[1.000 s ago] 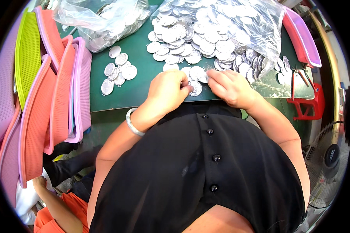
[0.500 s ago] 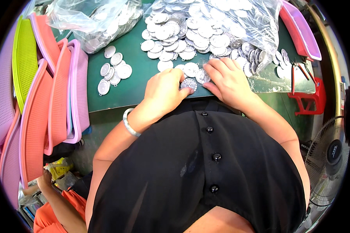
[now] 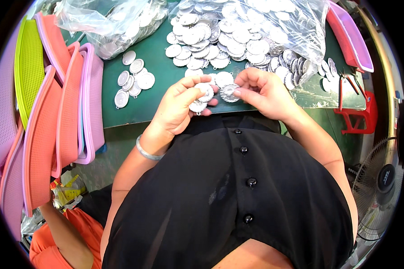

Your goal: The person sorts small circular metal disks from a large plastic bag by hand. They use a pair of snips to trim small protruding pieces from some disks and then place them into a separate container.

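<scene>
Baskets [image 3: 39, 148] in coral, lilac and lime green stood tilted and nested together along the left, beside the green table [image 3: 112, 110]. A coral bin [image 3: 342, 36] with a lilac one [image 3: 357, 38] lay against it at the table's far right, tipped on their sides. Pliers [image 3: 341, 92] with red handles lay near the right corner. Below that corner stood a red stool [image 3: 361, 114], and nearer, at the right rim, a fan [image 3: 377, 188] with a wire cage and dark hub. At lower left, a co-worker [image 3: 67, 237] in orange sat near a yellow package [image 3: 71, 190].
</scene>
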`<state>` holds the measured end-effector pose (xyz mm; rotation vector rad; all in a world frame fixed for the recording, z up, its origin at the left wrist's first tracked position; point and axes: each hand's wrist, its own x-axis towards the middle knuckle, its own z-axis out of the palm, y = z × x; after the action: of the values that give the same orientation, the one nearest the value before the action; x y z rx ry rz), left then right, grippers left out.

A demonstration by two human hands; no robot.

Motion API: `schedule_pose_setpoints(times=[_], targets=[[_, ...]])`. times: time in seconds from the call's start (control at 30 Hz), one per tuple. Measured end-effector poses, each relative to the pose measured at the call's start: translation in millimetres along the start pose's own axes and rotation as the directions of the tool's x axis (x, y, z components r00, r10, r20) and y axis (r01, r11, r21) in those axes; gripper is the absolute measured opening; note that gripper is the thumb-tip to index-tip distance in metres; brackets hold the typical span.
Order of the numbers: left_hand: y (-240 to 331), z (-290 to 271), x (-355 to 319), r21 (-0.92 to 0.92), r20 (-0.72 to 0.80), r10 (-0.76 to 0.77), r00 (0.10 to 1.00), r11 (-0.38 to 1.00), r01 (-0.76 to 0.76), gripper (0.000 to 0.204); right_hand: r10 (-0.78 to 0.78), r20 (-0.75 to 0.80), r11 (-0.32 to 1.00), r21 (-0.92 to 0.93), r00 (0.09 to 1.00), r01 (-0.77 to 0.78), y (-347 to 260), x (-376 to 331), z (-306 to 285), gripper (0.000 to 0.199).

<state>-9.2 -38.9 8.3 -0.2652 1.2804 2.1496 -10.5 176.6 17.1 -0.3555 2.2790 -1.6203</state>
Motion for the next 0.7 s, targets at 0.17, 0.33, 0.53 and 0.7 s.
schedule_pose_setpoints(times=[0.17, 0.33, 0.53, 0.7], targets=[[-13, -6, -5, 0.003, 0.087, 0.0, 0.996, 1.0, 0.0, 0.023, -0.152, -0.004, 0.987, -0.061, 0.988, 0.152, -1, 8, 11, 0.02], [-10, -14, -10, -0.047, 0.03, 0.0, 1.0, 0.999, 0.002, 0.027, -0.353, -0.003, 0.645, -0.725, 0.936, 0.241, 5, 18, 11, 0.032], [-8, -17, -11, -0.092, 0.045, 0.02, 0.999, 0.996, -0.016, 0.03, -0.346, 0.06, 0.574, -0.776, 0.936, 0.262, 4, 21, 13, 0.027], [-10, -19, -10, -0.11, 0.068, 0.058, 0.996, 0.993, -0.05, 0.032, -0.367, -0.052, 0.748, -0.611, 0.929, 0.261, 7, 24, 5, 0.019]])
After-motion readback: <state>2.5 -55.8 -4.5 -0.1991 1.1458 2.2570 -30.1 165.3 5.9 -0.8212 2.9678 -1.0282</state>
